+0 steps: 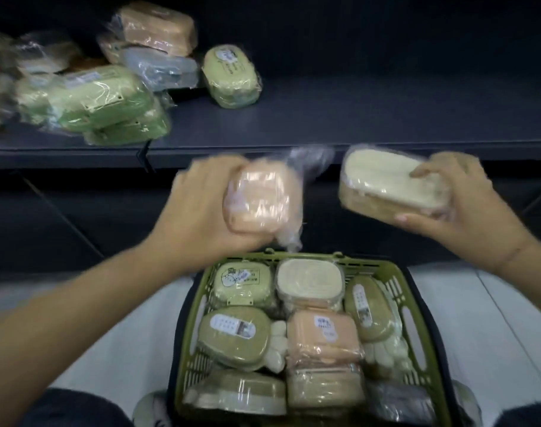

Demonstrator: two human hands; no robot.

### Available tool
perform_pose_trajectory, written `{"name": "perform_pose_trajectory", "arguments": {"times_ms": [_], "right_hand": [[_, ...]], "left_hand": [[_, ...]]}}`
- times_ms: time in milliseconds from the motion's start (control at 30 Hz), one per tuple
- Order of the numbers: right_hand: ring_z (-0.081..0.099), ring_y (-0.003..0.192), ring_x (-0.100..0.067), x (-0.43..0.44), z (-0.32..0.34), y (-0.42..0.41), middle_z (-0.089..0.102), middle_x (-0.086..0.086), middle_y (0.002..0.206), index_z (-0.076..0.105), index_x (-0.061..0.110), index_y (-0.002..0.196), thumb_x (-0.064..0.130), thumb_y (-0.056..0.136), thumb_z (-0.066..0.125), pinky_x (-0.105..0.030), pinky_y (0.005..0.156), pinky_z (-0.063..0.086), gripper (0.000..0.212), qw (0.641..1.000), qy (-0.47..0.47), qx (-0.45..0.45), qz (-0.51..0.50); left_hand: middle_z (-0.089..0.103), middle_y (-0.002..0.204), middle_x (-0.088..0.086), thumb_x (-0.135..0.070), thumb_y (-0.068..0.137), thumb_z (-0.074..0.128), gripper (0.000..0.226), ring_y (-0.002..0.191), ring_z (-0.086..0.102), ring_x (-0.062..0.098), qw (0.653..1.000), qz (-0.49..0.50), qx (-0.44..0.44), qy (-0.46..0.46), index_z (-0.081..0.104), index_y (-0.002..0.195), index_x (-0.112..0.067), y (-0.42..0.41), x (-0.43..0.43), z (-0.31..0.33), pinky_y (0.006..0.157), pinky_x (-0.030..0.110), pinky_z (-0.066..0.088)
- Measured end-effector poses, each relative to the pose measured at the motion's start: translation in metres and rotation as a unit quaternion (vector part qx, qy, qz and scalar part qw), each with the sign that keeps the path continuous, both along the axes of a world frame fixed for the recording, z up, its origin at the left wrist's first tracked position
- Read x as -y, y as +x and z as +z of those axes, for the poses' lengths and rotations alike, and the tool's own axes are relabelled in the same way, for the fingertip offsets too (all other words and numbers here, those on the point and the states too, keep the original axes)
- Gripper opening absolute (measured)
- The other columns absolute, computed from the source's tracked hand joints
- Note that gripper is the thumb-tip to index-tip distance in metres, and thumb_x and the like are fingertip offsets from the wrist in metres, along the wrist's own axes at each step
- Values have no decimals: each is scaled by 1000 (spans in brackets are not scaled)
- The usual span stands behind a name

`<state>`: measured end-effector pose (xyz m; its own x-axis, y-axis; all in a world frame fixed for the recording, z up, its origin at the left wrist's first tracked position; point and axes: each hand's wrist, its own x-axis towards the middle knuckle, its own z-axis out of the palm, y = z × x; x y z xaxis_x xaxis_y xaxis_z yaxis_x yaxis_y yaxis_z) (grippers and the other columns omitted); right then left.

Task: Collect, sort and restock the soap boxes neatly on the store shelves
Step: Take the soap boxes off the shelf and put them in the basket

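The left hand (201,208) grips a pink soap box (264,201) in loose clear wrap, with the fingers curled round its left side. The right hand (457,204) holds a cream soap box (392,186), thumb on top and fingers beneath. Both boxes are in the air and apart from each other, in front of the shelf's front edge and above the back rim of the green basket (186,349).

The basket stands on a pale floor (494,318) and is packed with wrapped boxes. A light green box (243,285) lies at its back left corner, and an olive box (366,309) leans on the right wall.

On the dark shelf (355,118), a pile of green boxes (99,100) lies at the front edge on the left, with a peach box (158,29) stacked behind it. A single green box (230,77) lies just right of the pile.

The pile's left end is blurred and cut off. The labels are illegible, and the basket's near end runs out of frame.
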<state>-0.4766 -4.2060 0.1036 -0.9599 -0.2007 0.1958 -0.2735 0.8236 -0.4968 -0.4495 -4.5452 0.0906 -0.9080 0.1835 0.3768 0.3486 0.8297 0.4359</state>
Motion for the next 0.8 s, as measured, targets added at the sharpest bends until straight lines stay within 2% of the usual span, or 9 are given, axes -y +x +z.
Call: {"name": "perform_pose_trajectory", "arguments": {"times_ms": [67, 133, 200, 300, 367, 467, 600, 700, 800], "right_hand": [[35, 116, -8, -9, -24, 18, 34, 6, 130, 51, 33, 113, 34, 65, 84, -15, 101, 31, 58, 999, 5, 33, -14], [39, 117, -17, -12, -55, 26, 35, 6, 128, 52, 33, 113, 37, 66, 85, -28, 101, 37, 58, 996, 38, 71, -33], [43, 119, -26, -15, -89, 34, 35, -1, 131, 51, 31, 115, 40, 70, 82, -37, 98, 42, 55, 988, 40, 124, -88], [44, 114, -32, -12, -128, 50, 33, -8, 127, 46, 27, 119, 48, 77, 74, -36, 85, 43, 55, 957, 35, 191, -218], [40, 113, -33, -5, -144, 60, 31, -9, 123, 45, 22, 122, 55, 79, 68, -39, 87, 41, 59, 943, 77, 196, -257], [41, 117, -31, 5, -157, 67, 28, -6, 121, 39, 19, 130, 61, 82, 57, -41, 98, 39, 66, 942, 66, 234, -232], [53, 114, -29, 8, -163, 67, 20, -8, 143, 16, 34, 150, 54, 88, 56, -40, 104, 41, 76, 939, 29, 310, -144], [52, 115, -27, 12, -169, 67, 20, -10, 143, 9, 38, 153, 50, 92, 54, -34, 102, 40, 77, 940, 57, 311, -126], [52, 110, -26, 17, -175, 66, 20, -10, 140, 9, 38, 153, 51, 93, 53, -33, 98, 44, 76, 945, 121, 281, -118]], "left_hand": [[46, 107, -24, -69, 52, 82, 84, 101, 45, 5, 997, 10, 74, -4, 46, 119, -32, 19, 1, -38, 90, 34, 39], [43, 112, -21, -76, 52, 74, 93, 108, 43, 9, 989, 8, 138, -49, 44, 128, -30, 21, 3, -75, 92, 29, 31], [47, 122, -15, -85, 49, 57, 102, 113, 44, 13, 980, 5, 178, -94, 42, 133, -28, 18, 6, -107, 94, 30, 29], [48, 128, -11, -89, 48, 49, 106, 115, 43, 13, 971, 24, 215, -101, 38, 135, -29, 16, 11, -138, 97, 31, 30], [43, 137, -11, -89, 48, 42, 109, 124, 39, 14, 969, 24, 218, -115, 35, 138, -28, 17, 12, -148, 103, 33, 27], [17, 160, -8, -89, 60, 31, 110, 147, 8, 16, 959, 28, 244, -141, 21, 152, -29, 14, 14, -159, 118, 45, 9], [-17, 162, -11, -61, 98, 29, 68, 147, -22, 16, 931, -2, 294, -215, -2, 154, -39, 17, 17, -175, 117, 57, -5], [-18, 162, -8, -61, 97, 17, 66, 147, -22, 19, 930, -17, 288, -227, -8, 153, -38, 18, 18, -181, 119, 52, 1], [-19, 162, -7, -72, 78, -7, 83, 148, -22, 20, 935, -16, 271, -229, -9, 153, -38, 17, 19, -185, 120, 45, 3]]}}
